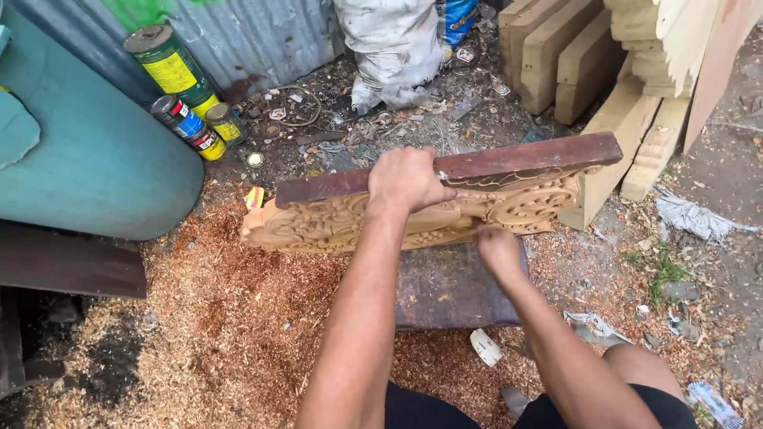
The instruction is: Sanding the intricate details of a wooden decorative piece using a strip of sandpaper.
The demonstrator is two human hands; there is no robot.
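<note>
A long carved wooden panel (318, 222) stands on its edge across the middle of the view, its dark top edge (524, 159) facing up. My left hand (407, 181) grips that top edge near the middle. My right hand (497, 250) is closed against the carved face low on the right side; whatever it holds is hidden by the fingers. The panel's bottom edge rests on a dark flat slab (445, 290) in front of my knees.
Sawdust (214, 318) covers the ground on the left. A teal drum (87, 151) lies at the left with several paint cans (179, 67) behind it. A white sack (393, 48) and stacked timber (572, 59) stand at the back. Scraps litter the ground at right.
</note>
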